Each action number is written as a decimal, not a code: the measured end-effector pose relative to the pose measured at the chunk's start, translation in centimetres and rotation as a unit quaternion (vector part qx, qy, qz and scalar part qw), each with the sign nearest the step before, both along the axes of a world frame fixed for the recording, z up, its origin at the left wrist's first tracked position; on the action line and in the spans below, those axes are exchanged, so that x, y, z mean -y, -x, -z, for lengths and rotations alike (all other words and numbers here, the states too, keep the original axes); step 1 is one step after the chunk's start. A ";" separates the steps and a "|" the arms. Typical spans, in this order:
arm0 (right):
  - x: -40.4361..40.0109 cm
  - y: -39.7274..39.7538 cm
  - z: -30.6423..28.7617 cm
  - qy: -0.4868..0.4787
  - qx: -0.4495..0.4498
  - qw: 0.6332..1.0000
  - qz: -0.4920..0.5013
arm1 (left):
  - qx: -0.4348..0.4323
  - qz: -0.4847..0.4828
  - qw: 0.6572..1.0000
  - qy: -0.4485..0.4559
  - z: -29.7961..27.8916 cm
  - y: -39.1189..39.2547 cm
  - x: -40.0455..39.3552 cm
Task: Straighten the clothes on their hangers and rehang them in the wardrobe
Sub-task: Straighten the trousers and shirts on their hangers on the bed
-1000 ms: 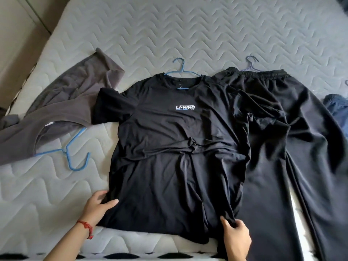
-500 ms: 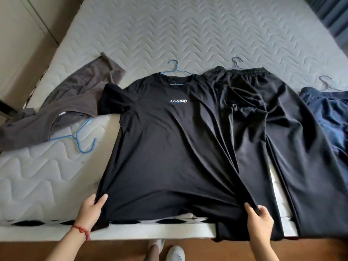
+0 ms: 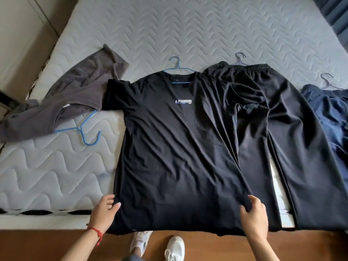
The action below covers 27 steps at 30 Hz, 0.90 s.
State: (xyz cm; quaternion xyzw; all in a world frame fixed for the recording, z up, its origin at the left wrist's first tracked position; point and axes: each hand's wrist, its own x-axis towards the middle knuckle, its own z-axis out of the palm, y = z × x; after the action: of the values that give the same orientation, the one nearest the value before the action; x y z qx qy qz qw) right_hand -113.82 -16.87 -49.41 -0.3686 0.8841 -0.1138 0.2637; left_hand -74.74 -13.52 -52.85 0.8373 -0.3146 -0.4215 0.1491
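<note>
Black T-shirt [image 3: 177,147] is spread nearly flat on its blue hanger [image 3: 178,69], hem gripped by the left hand [image 3: 104,211] and right hand [image 3: 253,215], fingers clamped on cloth. Nothing is judged rehung yet; the grey top [image 3: 75,95] at centre left is still crumpled.

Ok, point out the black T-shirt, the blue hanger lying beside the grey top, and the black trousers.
black T-shirt [image 3: 178,147]: head view, on the chest fabric below the logo.
blue hanger [image 3: 88,129]: head view, on its exposed neck near the hook.
black trousers [image 3: 293,138]: head view, on the right-hand leg.

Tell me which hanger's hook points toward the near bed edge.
The blue hanger under the grey top, far left. The other three hooks point toward the far side of the mattress.
</note>
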 end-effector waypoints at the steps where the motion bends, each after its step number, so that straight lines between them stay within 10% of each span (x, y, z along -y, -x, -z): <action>1: 0.2 -1.4 0.1 0.000 0.007 1.000 -0.028 | 0.001 0.010 1.000 0.009 -0.1 -0.1 0.3; 17: 11.6 -32.8 3.6 0.014 0.094 0.951 -0.295 | 0.119 0.071 0.981 0.137 0.4 -19.6 11.5; 27: 25.0 -48.5 5.8 0.185 -0.003 0.852 -0.491 | 0.354 0.288 0.881 0.127 2.8 -32.5 17.5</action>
State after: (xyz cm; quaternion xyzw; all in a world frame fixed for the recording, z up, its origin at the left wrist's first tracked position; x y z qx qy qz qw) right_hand -65.37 -41.89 -55.23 -0.7967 0.5516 -0.1300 0.2100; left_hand -42.24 -31.00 -55.63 0.7773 -0.6244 -0.0774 0.0050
